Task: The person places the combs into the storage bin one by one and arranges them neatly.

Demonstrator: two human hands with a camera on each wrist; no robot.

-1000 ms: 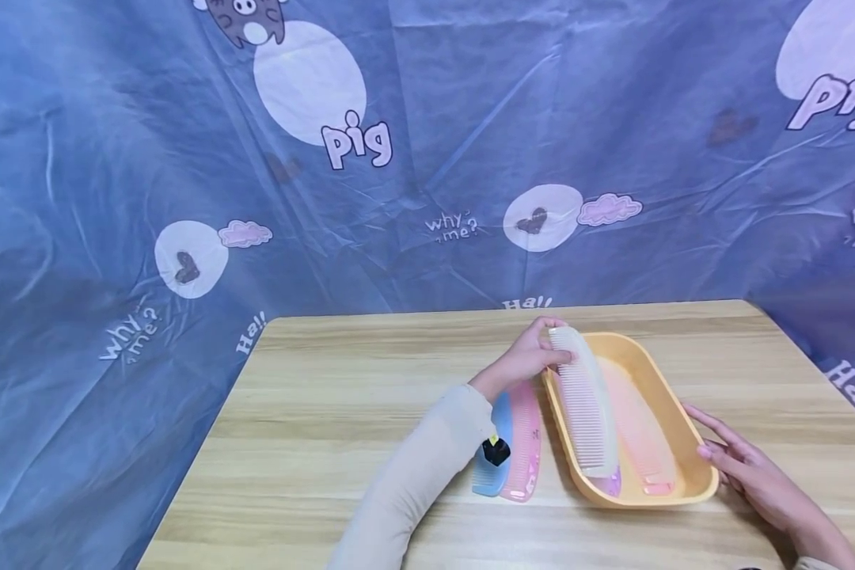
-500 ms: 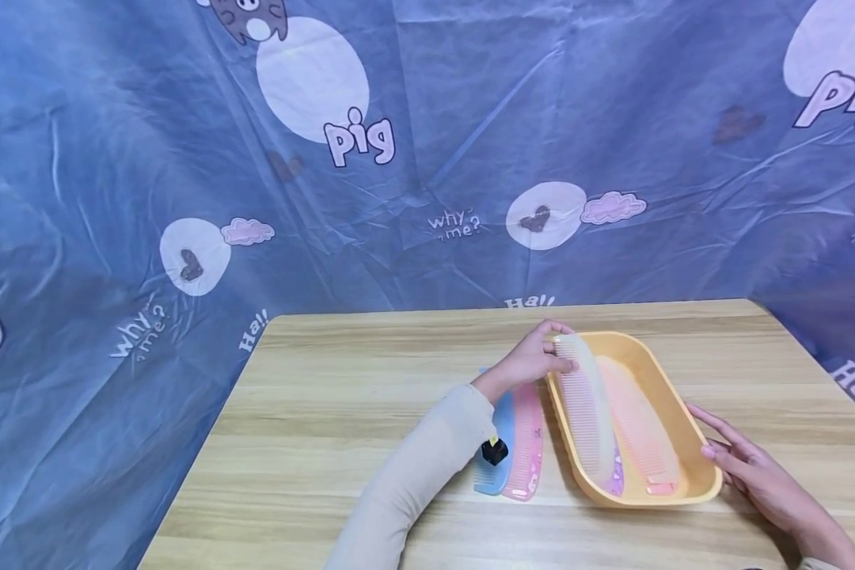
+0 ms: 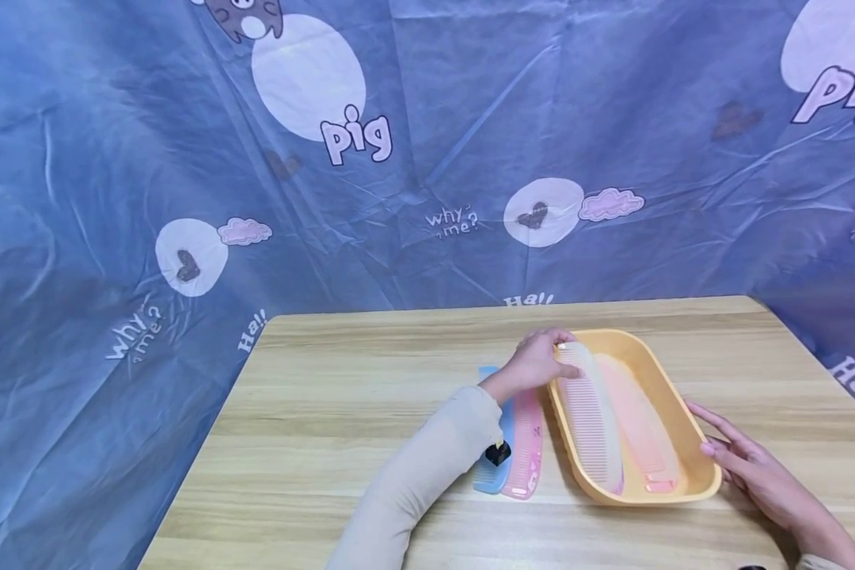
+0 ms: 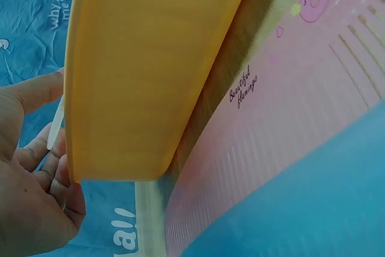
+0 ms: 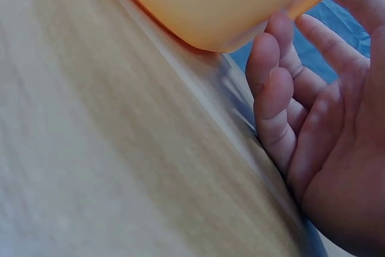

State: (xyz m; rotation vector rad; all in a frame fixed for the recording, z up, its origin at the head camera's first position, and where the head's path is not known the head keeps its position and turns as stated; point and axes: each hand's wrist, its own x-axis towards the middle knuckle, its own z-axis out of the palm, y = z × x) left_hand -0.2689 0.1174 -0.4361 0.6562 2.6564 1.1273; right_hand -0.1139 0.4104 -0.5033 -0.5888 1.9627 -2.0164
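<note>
In the head view, my left hand [image 3: 537,360] pinches a cream comb [image 3: 591,419] by its far end, over the left side of a yellow tray [image 3: 659,368]. The comb slants down into the tray, and a bit of purple shows by its near end. Beside it a pink comb [image 3: 637,419] lies in the tray. The left wrist view shows the comb's pale tip [image 4: 56,126] between thumb and fingers, at the tray's rim. My right hand [image 3: 755,467] holds the tray's near right corner, thumb at the rim, other fingers curled by the outer wall [image 5: 240,4].
Left of the tray, a blue comb [image 3: 503,475] and a pink flamingo comb [image 3: 527,443] lie side by side on the wooden table [image 3: 313,412], partly under my left forearm. A blue printed cloth [image 3: 427,158] hangs behind the table.
My left hand has lowered the cream comb into the tray, moving slightly toward me. The comb now covers most of the purple piece. My right hand stays at the tray's corner.
</note>
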